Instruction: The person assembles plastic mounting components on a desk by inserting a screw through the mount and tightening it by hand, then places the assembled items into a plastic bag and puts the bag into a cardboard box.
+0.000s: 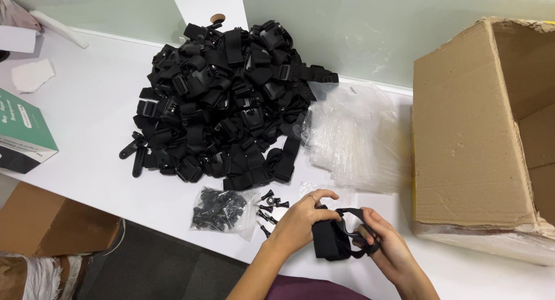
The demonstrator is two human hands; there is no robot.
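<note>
We held one black strap mount (335,237) at the near table edge, between both hands. Left hand (300,219) was clenched over its folded body from the top; right hand (386,248) pinched the loose strap loop (354,214) from the side. Both were grasping the same piece, which sat off the white table (98,120), or barely touching it; we could not tell which.

Just left of the left hand: loose black thumbscrews (269,206), scattered, and beside them a small clear bag of black screws (221,210). Beyond the hands, well apart: a large heap of black strap mounts (225,97). Beyond the right hand: a stack of clear plastic bags (352,138). To the right of the right hand: an open cardboard box (474,126), lying on its side.

Risks as we judged them:
- Loose screws lay near the table edge; a sweep of the left wrist could have rolled them to the floor.
- The strap loop could have slipped from the right pinch, since only fingertips held it.
- The slick bag stack could have slid if brushed.
</note>
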